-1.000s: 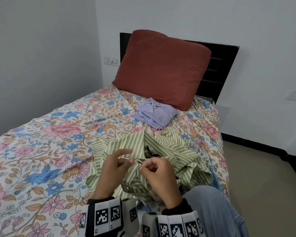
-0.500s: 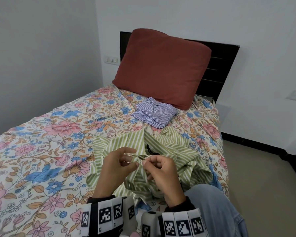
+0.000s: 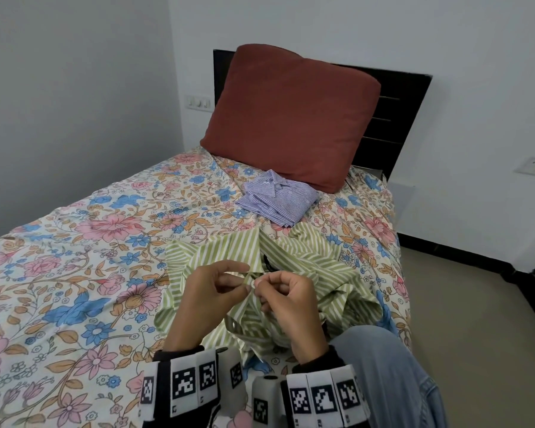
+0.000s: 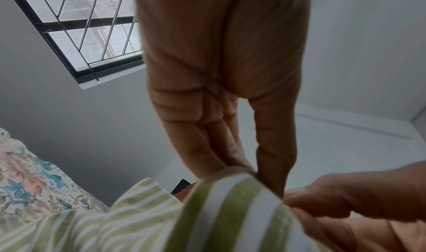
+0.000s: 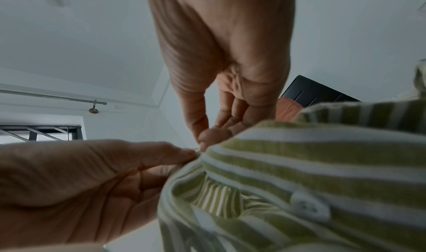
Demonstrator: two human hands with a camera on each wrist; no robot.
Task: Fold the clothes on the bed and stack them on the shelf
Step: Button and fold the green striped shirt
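On the near right of the bed [image 3: 74,248] lies the green striped shirt [image 3: 309,264], left hand [image 3: 209,291] and right hand [image 3: 286,299] both pinching its front edge at a button [image 3: 253,284]; best keep both edges taut and aligned – two shirts counted, the blue striped shirt [image 3: 277,197] folded farther off, one pillow [image 3: 291,115]
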